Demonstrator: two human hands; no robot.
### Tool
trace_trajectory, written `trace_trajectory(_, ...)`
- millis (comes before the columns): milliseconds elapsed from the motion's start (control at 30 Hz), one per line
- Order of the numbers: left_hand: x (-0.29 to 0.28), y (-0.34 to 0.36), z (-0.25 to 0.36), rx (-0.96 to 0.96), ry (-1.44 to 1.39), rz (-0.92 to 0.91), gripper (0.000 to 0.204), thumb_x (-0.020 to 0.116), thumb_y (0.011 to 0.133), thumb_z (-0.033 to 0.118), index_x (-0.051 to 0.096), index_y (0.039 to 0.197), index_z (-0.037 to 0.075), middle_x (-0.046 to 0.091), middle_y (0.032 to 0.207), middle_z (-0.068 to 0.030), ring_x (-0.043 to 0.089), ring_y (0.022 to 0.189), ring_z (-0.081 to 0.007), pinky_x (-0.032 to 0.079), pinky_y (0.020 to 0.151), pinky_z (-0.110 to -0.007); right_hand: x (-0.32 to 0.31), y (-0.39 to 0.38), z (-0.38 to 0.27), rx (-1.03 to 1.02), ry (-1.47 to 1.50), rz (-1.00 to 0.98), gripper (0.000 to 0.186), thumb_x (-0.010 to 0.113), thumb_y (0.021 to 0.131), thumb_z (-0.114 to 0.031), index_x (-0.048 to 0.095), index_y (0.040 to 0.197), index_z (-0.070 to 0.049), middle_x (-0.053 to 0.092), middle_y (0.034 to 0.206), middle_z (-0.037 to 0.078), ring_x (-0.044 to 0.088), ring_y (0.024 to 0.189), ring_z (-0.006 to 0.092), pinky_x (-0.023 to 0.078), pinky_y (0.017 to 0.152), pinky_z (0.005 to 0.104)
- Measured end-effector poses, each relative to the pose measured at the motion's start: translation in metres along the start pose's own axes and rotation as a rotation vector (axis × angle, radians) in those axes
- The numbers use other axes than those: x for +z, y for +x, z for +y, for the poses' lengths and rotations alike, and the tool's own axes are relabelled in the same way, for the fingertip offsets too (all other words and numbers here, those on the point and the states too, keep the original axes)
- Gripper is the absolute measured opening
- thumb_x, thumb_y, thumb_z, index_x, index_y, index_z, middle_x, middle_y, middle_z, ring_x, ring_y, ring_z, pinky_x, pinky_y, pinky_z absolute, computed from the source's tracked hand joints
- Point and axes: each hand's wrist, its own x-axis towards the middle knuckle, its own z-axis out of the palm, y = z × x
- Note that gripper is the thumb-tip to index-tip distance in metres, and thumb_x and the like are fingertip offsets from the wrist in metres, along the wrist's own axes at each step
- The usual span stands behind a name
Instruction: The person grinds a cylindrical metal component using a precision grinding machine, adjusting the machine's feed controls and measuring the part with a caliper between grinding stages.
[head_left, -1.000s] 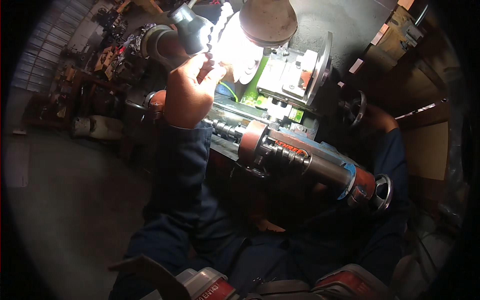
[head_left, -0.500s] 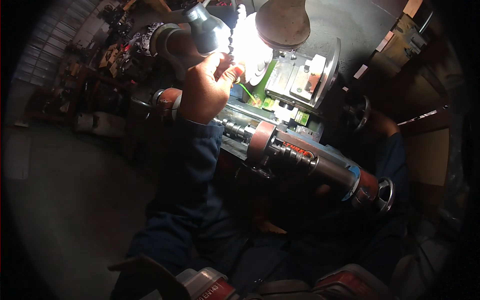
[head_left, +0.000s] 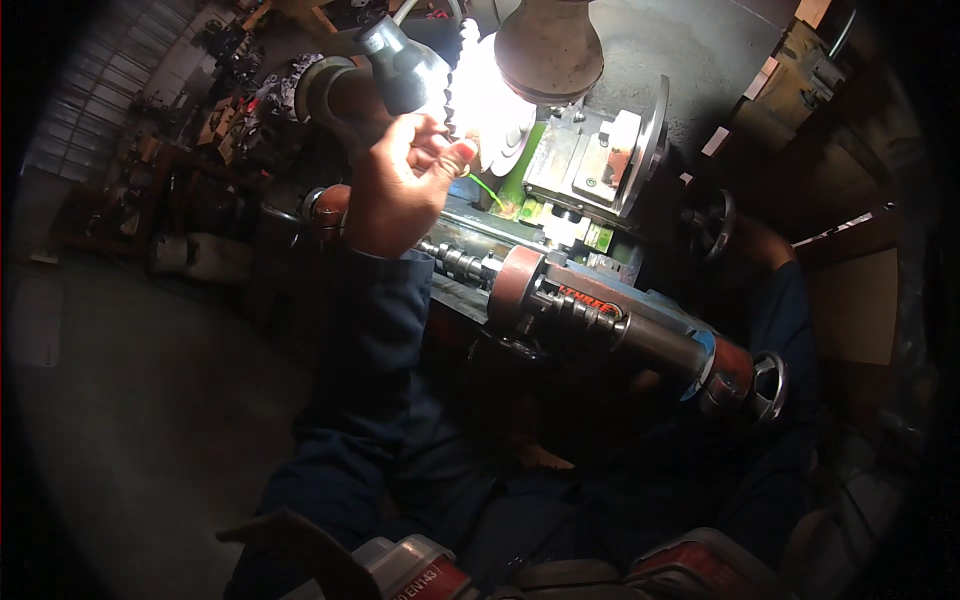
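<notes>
My left hand (head_left: 400,190) is raised beside the brightly lit grinding wheel (head_left: 507,145). Its thumb and curled fingers close around the lower end of a segmented coolant hose (head_left: 451,100). A thin bright green stream (head_left: 484,186) runs down from below the thumb to the machine bed. At the right, my right hand (head_left: 765,248) is at the rim of a metal handwheel (head_left: 714,225), its fingers mostly in shadow. A camshaft-like shaft with lobes (head_left: 460,260) lies along the machine, passing through a reddish round support (head_left: 516,285).
A work lamp (head_left: 405,68) hangs just above my left hand. Right of the wheel sits a metal slide block (head_left: 600,170) with a round disc. A second handwheel (head_left: 769,386) stands at the machine's near right end. Cluttered parts (head_left: 230,125) lie at the far left.
The view has shifted slightly, so the machine appears a little further left. My left hand has moved slightly left, and its thumb and fingers sit a bit differently. My right hand stays at the handwheel.
</notes>
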Motion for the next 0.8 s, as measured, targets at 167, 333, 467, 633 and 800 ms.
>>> trace_trajectory(167,-0.043,-0.051,0.037,-0.375,-0.188,-0.366,0.023,0.061,0.093,0.023,0.061,0.084,0.003,0.062,0.067,-0.0032,0.053,0.05,-0.0051,0.04,0.044,-0.02,-0.013,-0.007,0.019,0.005,-0.229,0.058,0.032,0.055,0.089,-0.01,0.059,0.12,-0.006,0.064,0.117,0.015,0.063,0.1,0.0216,0.048,0.09,0.0357)
trace_trajectory(333,-0.019,-0.146,-0.05,-0.831,-0.364,-0.609,0.024,0.054,0.096,0.025,0.062,0.094,0.002,0.065,0.078,-0.0067,0.059,0.063,-0.008,0.044,0.053,-0.02,0.013,0.013,-0.046,0.097,-0.184,0.053,0.024,0.054,0.088,-0.011,0.066,0.107,-0.005,0.066,0.111,0.017,0.064,0.099,0.0254,0.048,0.09,0.0364)
trace_trajectory(467,0.053,-0.166,-0.096,-0.862,-0.655,-0.548,0.027,0.057,0.094,0.027,0.058,0.102,0.002,0.062,0.088,-0.0082,0.058,0.072,-0.0106,0.044,0.06,-0.023,0.021,0.002,0.0,-0.085,-0.282,0.044,0.024,0.051,0.088,-0.011,0.066,0.105,-0.004,0.066,0.109,0.017,0.063,0.097,0.0276,0.047,0.09,0.0373)
trace_trajectory(633,0.072,-0.173,-0.109,-0.874,-0.783,-0.469,0.036,0.061,0.091,0.03,0.053,0.112,0.002,0.059,0.1,-0.0101,0.056,0.084,-0.0138,0.045,0.069,-0.027,0.027,0.025,0.008,-0.122,-0.372,0.02,0.023,0.051,0.088,-0.014,0.067,0.1,-0.003,0.066,0.105,0.019,0.063,0.095,0.0321,0.049,0.086,0.0408)
trace_trajectory(800,0.083,-0.188,-0.12,-0.853,-0.878,-0.316,0.05,0.064,0.088,0.033,0.047,0.122,0.002,0.055,0.112,-0.012,0.054,0.095,-0.0171,0.046,0.078,-0.031,0.004,0.013,-0.045,0.035,-0.396,0.372,0.026,0.052,0.087,-0.021,0.068,0.091,-0.002,0.066,0.097,0.023,0.064,0.09,0.0383,0.05,0.08,0.046)
